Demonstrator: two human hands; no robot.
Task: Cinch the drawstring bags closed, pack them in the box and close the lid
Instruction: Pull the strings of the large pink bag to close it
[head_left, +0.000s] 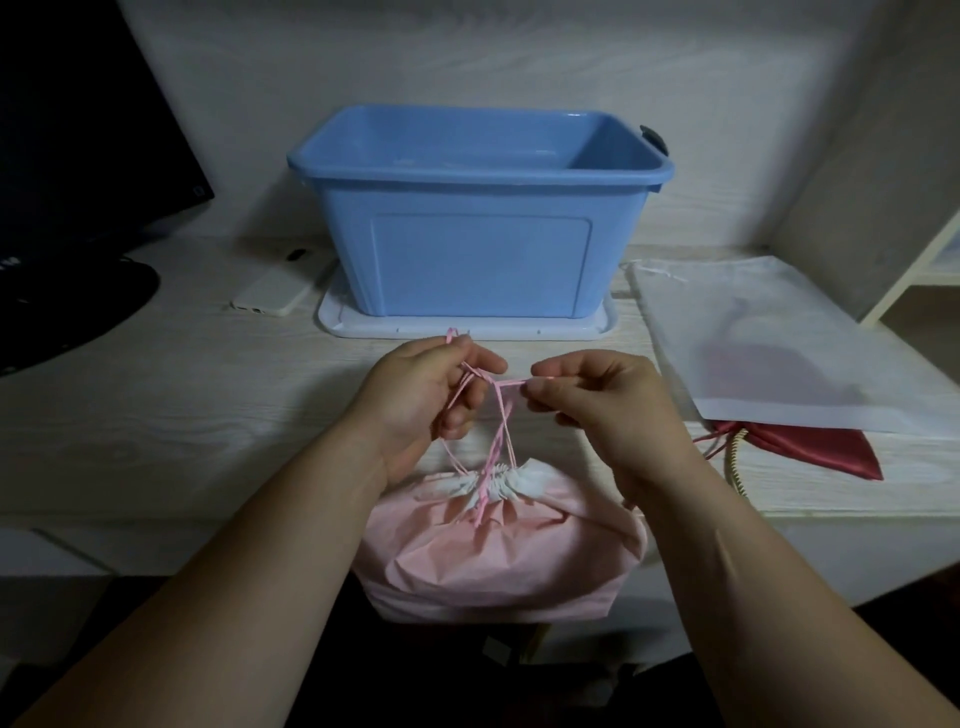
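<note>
The pink drawstring bag (498, 556) sits at the near edge of the bench (182, 415), with its body hanging over the edge towards the person. Its mouth is gathered into tight pleats under a white band.

The pink cords (500, 423) rise from the gathered mouth to both hands. The left hand (421, 400) has its fingers curled around several strands, and a loop shows above the knuckles. The right hand (602, 400) pinches a cord between thumb and forefinger. The hands are held just apart, with a short length of cord stretched between them.

The blue plastic box (478, 228) stands open at the far centre of the bench, beyond the hands. It rests on its white lid (467, 326), which lies flat beneath it. A black latch (654, 137) shows at the far right corner of the box.

To the right, a white drawstring bag (779, 343) lies flat on the bench. A red bag (810, 449) lies partly under its near edge.

To the left of the box lies a white phone (280, 288). A dark monitor (78, 130) stands at the far left.
</note>
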